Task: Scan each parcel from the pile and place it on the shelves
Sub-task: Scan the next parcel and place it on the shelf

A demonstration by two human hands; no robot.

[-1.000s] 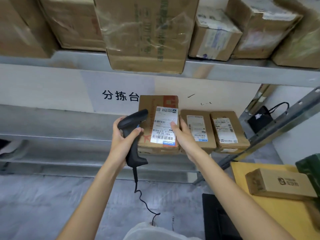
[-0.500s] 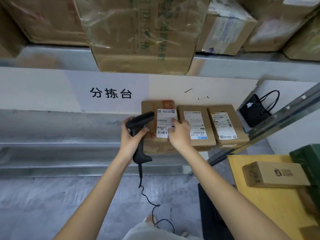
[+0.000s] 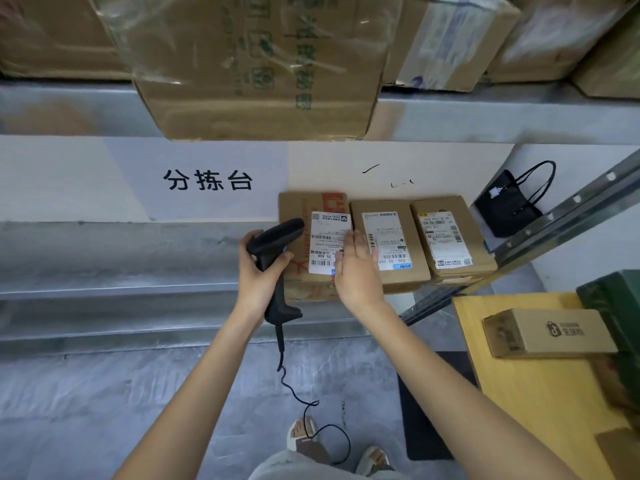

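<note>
Since a second ago: parcel (image 3: 313, 244) no longer tilted up between the hands, now flat on the lower shelf (image 3: 138, 258), leftmost of a row of three, touching the second box (image 3: 389, 244), third box (image 3: 450, 237) beside that. Right hand (image 3: 356, 271) laid on its label edge, fingers straight and relaxed. Left hand (image 3: 258, 275) curled round the scanner (image 3: 275, 268) handle, cord hanging to the floor

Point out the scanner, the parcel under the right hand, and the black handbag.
scanner (image 3: 277, 237), head view, on its dark head.
parcel (image 3: 329, 242), head view, on its white label.
handbag (image 3: 505, 211), head view, on its black body.
</note>
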